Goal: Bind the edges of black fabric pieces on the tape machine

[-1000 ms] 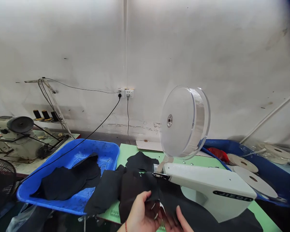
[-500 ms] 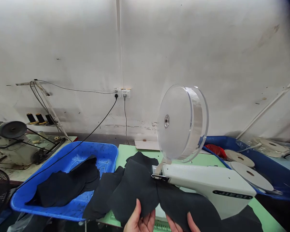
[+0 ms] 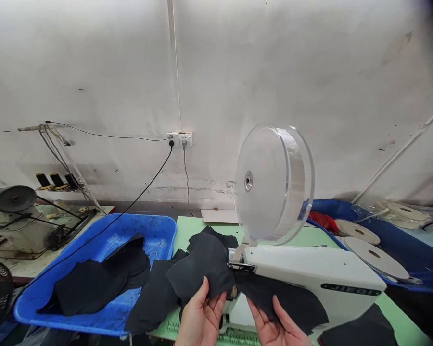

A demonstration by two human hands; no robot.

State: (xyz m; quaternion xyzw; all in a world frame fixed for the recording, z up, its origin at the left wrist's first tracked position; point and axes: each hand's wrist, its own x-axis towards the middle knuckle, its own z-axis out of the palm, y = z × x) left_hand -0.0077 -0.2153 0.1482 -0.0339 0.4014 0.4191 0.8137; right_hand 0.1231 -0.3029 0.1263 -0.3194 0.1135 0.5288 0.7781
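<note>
My left hand (image 3: pixel 201 318) pinches the lower edge of a black fabric piece (image 3: pixel 204 262), thumb on top and fingers beneath. To its right, my right hand (image 3: pixel 277 323) grips a second black fabric piece (image 3: pixel 292 295) the same way. Both pieces run up to the metal tape guide (image 3: pixel 242 265) at the end of the white machine arm (image 3: pixel 310 266). A pale tape (image 3: pixel 240 251) drops into this guide from a large clear reel (image 3: pixel 263 187). Whether the two pieces are joined beneath the guide is hidden.
More black fabric (image 3: pixel 153 293) lies left of the machine, and another piece (image 3: pixel 362 329) lies at right on the green table (image 3: pixel 187 226). A blue tub (image 3: pixel 155 223) holds black pieces. White rolls (image 3: pixel 377 258) sit in a blue bin. A sewing machine (image 3: pixel 18 221) stands at far left.
Both hands have moved slightly up with the fabric, toward the machine. A gap between the pieces now bares the machine below the guide. The view has shifted a little.
</note>
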